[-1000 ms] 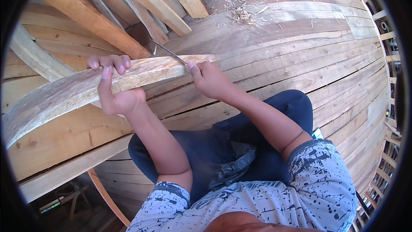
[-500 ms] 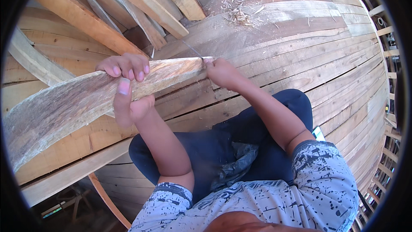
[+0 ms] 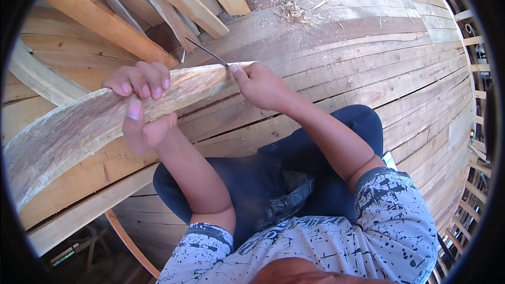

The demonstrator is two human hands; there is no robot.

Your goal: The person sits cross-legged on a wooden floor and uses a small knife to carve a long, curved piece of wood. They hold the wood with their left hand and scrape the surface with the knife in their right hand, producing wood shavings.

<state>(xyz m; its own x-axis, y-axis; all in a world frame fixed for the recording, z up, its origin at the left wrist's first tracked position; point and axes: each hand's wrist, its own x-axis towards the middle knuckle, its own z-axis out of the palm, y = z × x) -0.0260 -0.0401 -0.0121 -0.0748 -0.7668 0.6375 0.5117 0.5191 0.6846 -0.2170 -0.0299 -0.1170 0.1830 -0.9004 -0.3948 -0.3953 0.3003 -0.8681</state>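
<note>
While my left hand (image 3: 134,113) clamps curved brown wooden plank (image 3: 73,129), my right hand (image 3: 260,87), rightward, grips thin dark metal rod (image 3: 208,51).

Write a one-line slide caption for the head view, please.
Left fingers grip a curved plank while right fingers hold a thin dark tool near its end.

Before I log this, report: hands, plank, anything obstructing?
Left hand holding curved plank. Right hand gripping thin dark rod by plank's end. Wood shavings apart, beyond plank.
</note>
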